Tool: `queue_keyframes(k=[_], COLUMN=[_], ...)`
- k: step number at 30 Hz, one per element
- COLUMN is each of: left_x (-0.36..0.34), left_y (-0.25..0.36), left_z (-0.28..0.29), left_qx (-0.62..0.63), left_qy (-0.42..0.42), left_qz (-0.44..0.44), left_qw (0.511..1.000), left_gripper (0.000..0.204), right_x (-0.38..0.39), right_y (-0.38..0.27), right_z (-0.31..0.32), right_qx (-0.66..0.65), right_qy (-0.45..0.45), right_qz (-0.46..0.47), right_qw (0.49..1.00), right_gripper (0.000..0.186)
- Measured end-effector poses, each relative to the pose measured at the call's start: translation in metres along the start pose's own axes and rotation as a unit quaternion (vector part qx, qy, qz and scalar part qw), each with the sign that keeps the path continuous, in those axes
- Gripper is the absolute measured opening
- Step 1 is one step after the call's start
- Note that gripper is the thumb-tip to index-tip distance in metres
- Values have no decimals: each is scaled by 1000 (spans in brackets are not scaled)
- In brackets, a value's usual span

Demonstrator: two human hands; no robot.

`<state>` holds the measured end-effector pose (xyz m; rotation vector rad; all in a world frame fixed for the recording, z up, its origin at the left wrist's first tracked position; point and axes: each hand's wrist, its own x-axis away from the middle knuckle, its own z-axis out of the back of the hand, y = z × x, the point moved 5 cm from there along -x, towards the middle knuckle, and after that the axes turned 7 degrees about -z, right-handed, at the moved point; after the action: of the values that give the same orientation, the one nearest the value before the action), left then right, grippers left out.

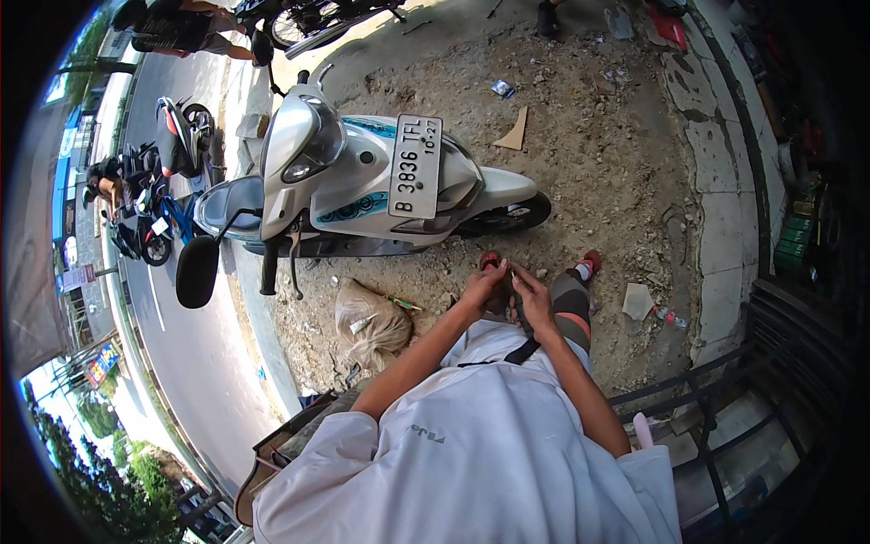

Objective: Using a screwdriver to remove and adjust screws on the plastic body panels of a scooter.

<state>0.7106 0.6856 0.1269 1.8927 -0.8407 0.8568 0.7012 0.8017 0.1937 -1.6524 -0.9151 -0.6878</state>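
While holding both hands close together, facing a white scooter

Judging by the pose, probably being busy with fine fingertip work, at a step needing both hands at once. Curling the left hand (483, 284) narrow, with fingers drawn in toward the other side; curling the right hand (536, 299) narrow too, just beside it. Possibly pinching something small between the fingertips, but not being able to tell whether either hand is holding anything, or whether the fingertips are touching. Likely calling next for a steady, light grip and a clear line of sight to the fingertips; for any contact with the scooter, calling for a forward reach.

Having the scooter (353, 181) beyond both hands, standing on the dirt and apart from them. Looking mostly glossy white, showing blue swirls on the panels, carrying a number plate (416, 168) beyond and left of the left hand. Showing a clear-covered headlight (328, 131) farther off that way, a black mirror (198, 272) well left of the left hand, and a dark front wheel (521, 214) almost straight beyond the fingertips.

Resting a tan plastic sack (372, 319) left of the left hand; lying right of the right hand, a broken tile (638, 301).
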Motion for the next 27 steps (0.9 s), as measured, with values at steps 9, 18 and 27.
queue_keyframes(k=[9, 18, 27], left_x=[-99, -176, -196], left_y=[-90, -210, -207], left_z=[86, 118, 130], left_qx=[-384, -690, -659], left_qy=[269, 204, 223], left_qz=[-88, 44, 81], left_qw=[879, 693, 713], left_gripper=[32, 27, 36], right_x=[-144, -228, -219], right_y=[134, 275, 252], right_z=[147, 205, 212], right_qx=[-32, -440, -464], right_qy=[-19, 42, -9], right_qz=[-195, -351, -443], right_qw=[980, 826, 767], right_gripper=[34, 46, 55])
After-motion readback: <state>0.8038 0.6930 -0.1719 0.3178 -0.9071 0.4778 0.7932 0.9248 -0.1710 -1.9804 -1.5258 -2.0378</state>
